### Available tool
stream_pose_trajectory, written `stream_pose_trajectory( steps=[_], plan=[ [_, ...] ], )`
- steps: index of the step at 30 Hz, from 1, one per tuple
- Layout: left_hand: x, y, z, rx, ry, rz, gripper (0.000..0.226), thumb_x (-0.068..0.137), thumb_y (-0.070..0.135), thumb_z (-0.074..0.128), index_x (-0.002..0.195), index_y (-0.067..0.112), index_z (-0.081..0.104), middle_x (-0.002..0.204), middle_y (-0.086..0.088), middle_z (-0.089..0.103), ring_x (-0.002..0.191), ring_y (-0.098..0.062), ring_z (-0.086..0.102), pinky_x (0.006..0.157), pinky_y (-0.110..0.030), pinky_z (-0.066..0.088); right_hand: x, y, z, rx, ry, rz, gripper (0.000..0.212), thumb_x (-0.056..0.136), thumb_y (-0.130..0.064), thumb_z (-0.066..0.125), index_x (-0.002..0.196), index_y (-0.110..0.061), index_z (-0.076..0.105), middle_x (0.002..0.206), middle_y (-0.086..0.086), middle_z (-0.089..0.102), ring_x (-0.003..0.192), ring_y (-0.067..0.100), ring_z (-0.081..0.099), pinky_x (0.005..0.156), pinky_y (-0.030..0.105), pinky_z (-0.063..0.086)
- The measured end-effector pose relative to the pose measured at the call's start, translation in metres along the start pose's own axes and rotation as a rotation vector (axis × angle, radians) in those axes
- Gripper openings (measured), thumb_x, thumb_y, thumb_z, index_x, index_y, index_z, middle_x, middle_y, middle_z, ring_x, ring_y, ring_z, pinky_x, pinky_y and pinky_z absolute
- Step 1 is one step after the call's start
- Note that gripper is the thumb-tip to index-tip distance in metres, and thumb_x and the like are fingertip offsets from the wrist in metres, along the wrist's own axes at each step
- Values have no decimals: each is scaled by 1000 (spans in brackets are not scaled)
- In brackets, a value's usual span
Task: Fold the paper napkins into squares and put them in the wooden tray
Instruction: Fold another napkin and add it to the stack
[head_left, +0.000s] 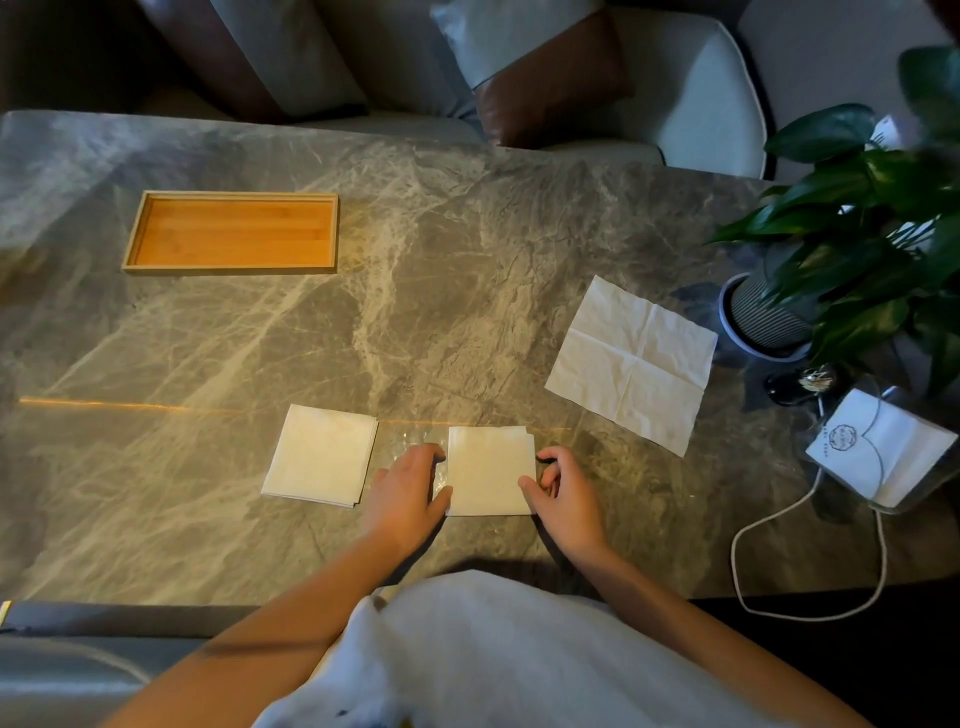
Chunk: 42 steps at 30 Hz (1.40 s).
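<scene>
Hidden stuff first: the undersides of both hands can't be seen, so contact with the paper is partly guesswork-free only at the fingertips. The potted plant (857, 234) is cut off at the right edge, and the small dark object (800, 384) beside its pot is too dim to be named. The print on the white packet (878, 449) can't be read. A white cable (878, 561) is looped off the near right corner of the table (467, 260).

A lot of bare marble is left between the near napkins and the wooden tray (234, 234), which is parked well apart at the far left, nothing in it. Padded chairs (701, 93) are lined up past the far edge.

The folded napkin (491, 470) is sat near the front edge, flat, squarish, layers slightly offset along its top right corner. It's flanked by both hands. The left hand (408, 486) is kept relaxed, with a fingertip and the thumb laid against the napkin's left edge, nothing grasped. The right hand (563, 491) is loosely curled, thumb tip set on the right edge; whether that edge is pinched can't be made out.

A second folded square (320, 454) is laid just beside, to the left, not touching, stacked layers visible at its lower edge. An unfolded napkin (631, 364) is spread flat to the right, near the plant, crossed by crease lines.
</scene>
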<state>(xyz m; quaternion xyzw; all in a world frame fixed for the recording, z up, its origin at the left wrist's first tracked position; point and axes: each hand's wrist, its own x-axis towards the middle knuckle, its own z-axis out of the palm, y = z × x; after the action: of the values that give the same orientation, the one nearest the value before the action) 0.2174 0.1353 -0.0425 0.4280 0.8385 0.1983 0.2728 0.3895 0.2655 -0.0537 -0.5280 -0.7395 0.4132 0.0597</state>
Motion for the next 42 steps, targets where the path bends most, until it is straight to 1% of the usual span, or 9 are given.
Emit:
stream_pose_trajectory(
  steps=[4, 7, 10, 13, 17, 21, 33, 38, 42],
  plan=[
    [2, 6, 0, 230, 89, 275, 45, 90, 32, 52, 133, 20, 45, 138, -2, 48, 122, -27, 46, 99, -43, 35, 1, -8, -6, -248, 38, -285, 47, 86, -34, 64, 129, -24, 47, 132, -3, 48, 122, 16, 42, 99, 37, 42],
    [5, 9, 14, 425, -61, 363, 61, 97, 42, 35, 150, 18, 16, 160, -1, 12, 146, -25, 15, 114, -49, 16, 1, -17, 1, -572, -141, -482, 60, 93, -42, 48, 147, -23, 29, 158, 0, 22, 145, 23, 18, 115, 45, 22],
    [10, 3, 27, 557, -178, 357, 65, 99, 44, 20, 149, 18, -12, 159, 1, -17, 143, -20, -23, 115, -51, -5, 3, -18, 9, -728, -290, -482, 65, 99, -41, 37, 153, -22, 6, 163, -4, -5, 150, 20, -6, 119, 53, 6],
    [15, -1, 31, 609, -214, 322, 63, 99, 44, 15, 146, 18, -18, 157, 1, -23, 136, -19, -34, 113, -52, -14, 7, -16, 10, -799, -338, -435, 66, 100, -41, 34, 153, -20, 0, 162, -5, -14, 148, 18, -15, 118, 57, 1],
    [16, 0, 30, 634, -231, 289, 62, 99, 41, 14, 146, 17, -20, 156, 1, -24, 136, -19, -34, 110, -53, -20, 11, -11, 12, -820, -355, -401, 69, 100, -42, 37, 153, -22, -2, 162, -6, -15, 148, 18, -17, 117, 59, 0],
    [13, -1, 24, 641, -225, 225, 60, 101, 35, 15, 146, 15, -19, 157, 0, -23, 144, -20, -22, 114, -55, -11, 12, -7, 9, -774, -341, -356, 75, 97, -43, 44, 153, -23, -3, 161, -8, -15, 148, 17, -16, 117, 58, 1],
    [10, -1, 17, 663, -218, 124, 62, 102, 37, 18, 147, 14, -18, 157, -2, -24, 145, -21, -19, 115, -56, -5, 15, -3, -3, -701, -330, -311, 84, 93, -43, 54, 152, -24, -2, 161, -10, -14, 148, 14, -12, 117, 55, 2],
    [4, 10, 17, 408, -283, 64, 77, 96, 35, 43, 150, 16, -7, 160, -9, -12, 146, -30, -5, 118, -48, 14, 14, -4, -3, -672, -314, -295, 85, 92, -41, 56, 153, -25, -1, 162, -10, -12, 149, 13, -11, 118, 54, 1],
    [2, 26, 16, -97, -229, -45, 85, 88, 26, 60, 149, 8, 4, 157, -14, 12, 143, -32, 16, 115, -45, 23, 14, -5, -3, -651, -323, -271, 85, 92, -40, 57, 153, -26, -2, 161, -11, -13, 148, 12, -12, 118, 54, -1]
  ],
)
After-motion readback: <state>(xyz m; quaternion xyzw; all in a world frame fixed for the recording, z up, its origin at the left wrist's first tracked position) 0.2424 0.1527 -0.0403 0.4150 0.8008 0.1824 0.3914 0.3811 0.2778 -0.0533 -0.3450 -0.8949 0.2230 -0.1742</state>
